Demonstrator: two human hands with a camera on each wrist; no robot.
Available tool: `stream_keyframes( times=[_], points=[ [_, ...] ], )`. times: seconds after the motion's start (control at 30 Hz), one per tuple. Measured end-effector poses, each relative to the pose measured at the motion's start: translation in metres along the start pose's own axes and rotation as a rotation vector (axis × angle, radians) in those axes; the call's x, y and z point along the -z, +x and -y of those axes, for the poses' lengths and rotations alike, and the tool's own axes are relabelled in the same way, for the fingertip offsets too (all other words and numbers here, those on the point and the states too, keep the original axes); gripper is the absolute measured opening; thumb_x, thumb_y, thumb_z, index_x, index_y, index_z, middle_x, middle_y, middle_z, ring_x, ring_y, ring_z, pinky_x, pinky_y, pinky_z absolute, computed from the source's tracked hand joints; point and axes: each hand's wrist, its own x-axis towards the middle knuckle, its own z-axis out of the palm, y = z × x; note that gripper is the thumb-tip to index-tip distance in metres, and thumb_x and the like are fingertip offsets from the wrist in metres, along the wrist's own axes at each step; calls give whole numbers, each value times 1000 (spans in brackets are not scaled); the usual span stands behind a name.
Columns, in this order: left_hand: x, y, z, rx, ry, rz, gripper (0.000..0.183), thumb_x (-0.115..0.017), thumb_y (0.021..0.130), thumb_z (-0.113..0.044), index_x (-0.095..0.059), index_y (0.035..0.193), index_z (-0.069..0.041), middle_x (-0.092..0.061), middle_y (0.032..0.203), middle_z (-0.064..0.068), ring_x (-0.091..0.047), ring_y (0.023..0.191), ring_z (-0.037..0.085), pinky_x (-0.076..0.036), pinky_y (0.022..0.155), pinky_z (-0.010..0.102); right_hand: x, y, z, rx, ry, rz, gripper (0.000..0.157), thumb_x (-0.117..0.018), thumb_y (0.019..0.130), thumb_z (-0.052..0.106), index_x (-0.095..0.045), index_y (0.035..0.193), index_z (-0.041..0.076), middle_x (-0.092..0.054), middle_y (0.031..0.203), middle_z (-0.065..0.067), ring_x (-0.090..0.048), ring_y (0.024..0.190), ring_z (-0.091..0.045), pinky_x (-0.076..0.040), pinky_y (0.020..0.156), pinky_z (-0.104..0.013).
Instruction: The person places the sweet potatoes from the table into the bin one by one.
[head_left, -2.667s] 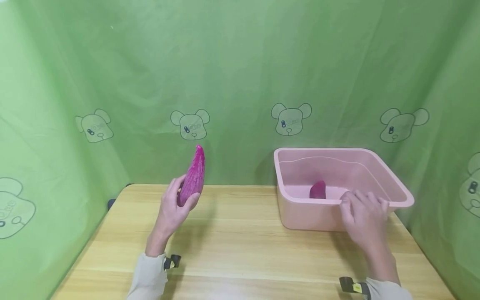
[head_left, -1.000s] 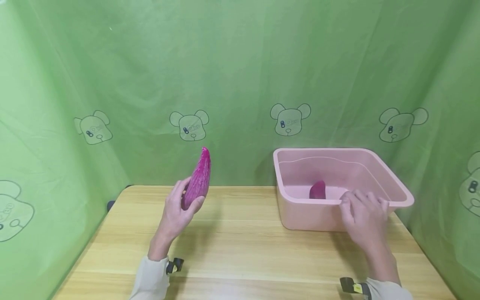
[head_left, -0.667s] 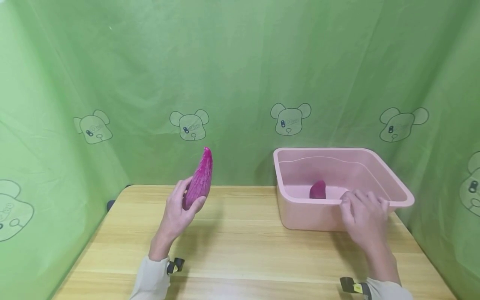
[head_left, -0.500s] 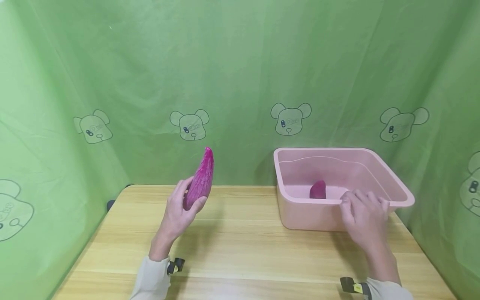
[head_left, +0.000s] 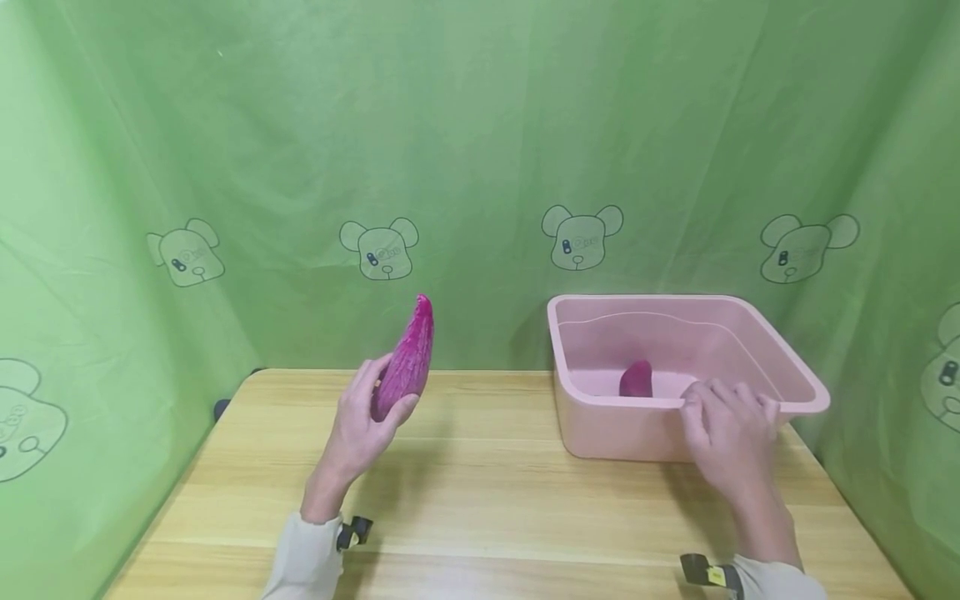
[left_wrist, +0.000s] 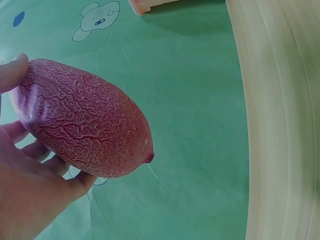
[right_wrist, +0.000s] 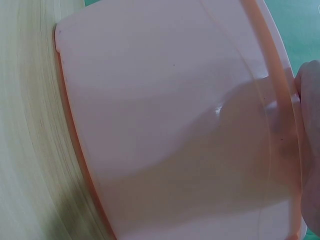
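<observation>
In my left hand (head_left: 360,421), raised over the table's left half, I grip what looks like a purple sweet potato (head_left: 408,362), thumb on the near side and fingers behind. Its magenta tip points upward. The left wrist view shows its wrinkled skin (left_wrist: 90,120) and a small pointed nub at one end. My right hand (head_left: 731,437) holds the near rim of a pink plastic bin (head_left: 622,429), fingers hooked over the edge. Inside the bin stands a darker magenta piece (head_left: 636,380), its lower part hidden by the front wall.
The bin stands on the right side of a light wooden table (head_left: 480,500), near its back edge. A green curtain (head_left: 472,167) with bear-head drawings hangs behind and at both sides. Each wrist wears a black strap with a small camera (head_left: 705,571).
My left hand has drifted a little to the right with the sweet potato, whose tip leans slightly more rightward. My right hand and the bin have stayed in place.
</observation>
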Motion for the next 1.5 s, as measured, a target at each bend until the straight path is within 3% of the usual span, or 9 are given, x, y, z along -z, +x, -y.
stream_keyframes(
  times=[0.77, 1.5],
  points=[
    [-10, 0, -3, -4, 5, 38, 60, -78, 91, -24, -55, 144, -8, -63, 112, 8, -60, 90, 21, -57, 65, 34, 2, 0, -2, 2, -4, 11, 25, -43, 102, 19, -60, 86, 11, -56, 83, -8, -43, 81, -32, -28, 86, -62],
    [-21, 2, -7, -13, 31, 79, 60, -77, 93, -31, -53, 146, -15, -62, 114, 3, -60, 91, 17, -57, 69, 34, 1, 0, -1, -15, -2, 29, 25, -43, 102, 18, -62, 89, 9, -60, 86, -11, -47, 86, -35, -28, 88, -64]
  ],
)
